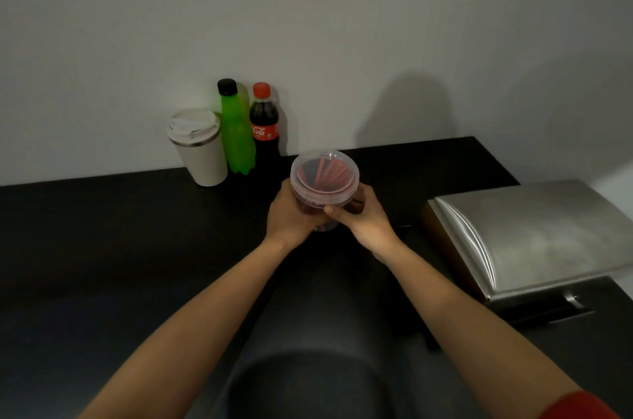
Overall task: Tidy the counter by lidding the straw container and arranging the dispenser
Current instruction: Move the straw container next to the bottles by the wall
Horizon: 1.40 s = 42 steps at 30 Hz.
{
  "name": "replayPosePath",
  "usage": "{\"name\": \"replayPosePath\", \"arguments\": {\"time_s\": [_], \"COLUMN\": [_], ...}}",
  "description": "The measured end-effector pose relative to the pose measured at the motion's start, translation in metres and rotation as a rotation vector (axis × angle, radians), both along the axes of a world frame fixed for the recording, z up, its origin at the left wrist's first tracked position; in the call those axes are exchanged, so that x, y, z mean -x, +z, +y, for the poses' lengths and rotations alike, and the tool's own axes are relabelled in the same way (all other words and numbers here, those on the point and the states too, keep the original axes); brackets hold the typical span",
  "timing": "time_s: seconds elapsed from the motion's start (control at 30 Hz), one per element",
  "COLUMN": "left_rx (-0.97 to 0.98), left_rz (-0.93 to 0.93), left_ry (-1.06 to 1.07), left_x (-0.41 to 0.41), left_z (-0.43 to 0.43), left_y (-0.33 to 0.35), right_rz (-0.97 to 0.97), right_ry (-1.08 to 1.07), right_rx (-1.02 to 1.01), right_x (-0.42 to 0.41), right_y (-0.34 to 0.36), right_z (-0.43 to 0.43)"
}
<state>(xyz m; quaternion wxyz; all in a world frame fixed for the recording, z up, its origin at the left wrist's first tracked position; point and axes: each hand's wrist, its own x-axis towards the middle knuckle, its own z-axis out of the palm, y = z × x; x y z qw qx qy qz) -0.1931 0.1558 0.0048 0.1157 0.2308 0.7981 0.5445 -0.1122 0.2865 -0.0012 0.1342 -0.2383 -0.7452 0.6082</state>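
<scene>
A clear round plastic straw container [324, 175] with red straws inside and a clear lid on top is held above the black counter [102, 230], near its middle. My left hand [291, 216] wraps its left side and my right hand [366, 216] grips its right side, thumb across the front. A steel dispenser [534, 233] with a curved cover lies on the counter at the right, apart from both hands.
At the back against the white wall stand a white lidded travel cup [200, 148], a green bottle [236, 131] and a cola bottle [264, 124]. The counter's right end runs behind the dispenser.
</scene>
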Motion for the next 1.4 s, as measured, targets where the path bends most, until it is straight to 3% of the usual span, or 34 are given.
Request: {"name": "replayPosePath", "arguments": {"time_s": [0.4, 0.77, 1.4], "left_rx": [0.003, 0.030, 0.039], "left_rz": [0.025, -0.079, -0.043], "left_ry": [0.012, 0.027, 0.013], "left_x": [0.057, 0.087, 0.103], "left_z": [0.034, 0.055, 0.064], "left_y": [-0.006, -0.031, -0.028], "right_rz": [0.007, -0.006, 0.025], "right_ry": [0.017, 0.008, -0.028], "right_rx": [0.094, 0.159, 0.227], "right_x": [0.056, 0.091, 0.102], "right_y": [-0.007, -0.023, -0.011], "right_z": [0.024, 0.045, 0.041]}}
